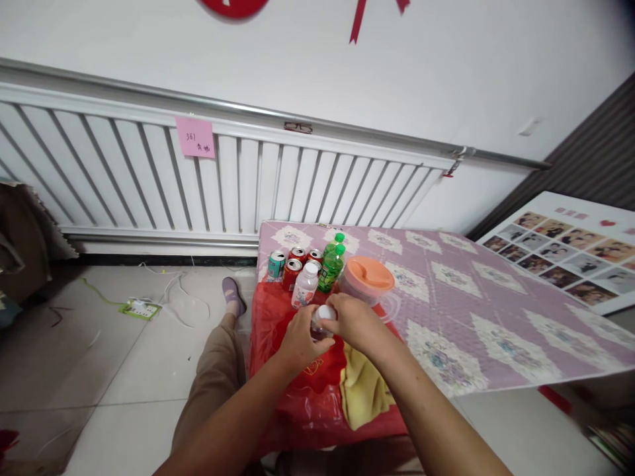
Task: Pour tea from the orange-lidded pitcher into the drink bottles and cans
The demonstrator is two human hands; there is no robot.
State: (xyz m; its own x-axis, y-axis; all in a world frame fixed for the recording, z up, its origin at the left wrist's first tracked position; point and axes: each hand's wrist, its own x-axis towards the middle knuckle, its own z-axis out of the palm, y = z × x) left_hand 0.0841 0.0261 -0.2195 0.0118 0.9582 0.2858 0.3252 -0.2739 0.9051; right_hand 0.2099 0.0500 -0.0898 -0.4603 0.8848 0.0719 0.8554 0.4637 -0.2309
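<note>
Between my two hands is a small clear bottle with a white cap (326, 312). My left hand (298, 338) is closed around the side of its body. From the other side, the fingers of my right hand (351, 318) close on the bottle at its cap. Just behind stands a white bottle with a printed label (304, 285). Several drink cans, among them a teal can (276, 264) and a red can (292, 272), are grouped at the back left. Two green bottles (329, 270) stand next to them. A clear container with an orange lid (370, 277) is to the right.
Red plastic sheeting (268, 330) covers the near surface, with a folded yellow cloth (364, 387) at its front right. A patterned mattress (436, 284) extends right. A radiator (238, 178) lines the wall. A power strip (139, 309) with cables lies on the floor at left.
</note>
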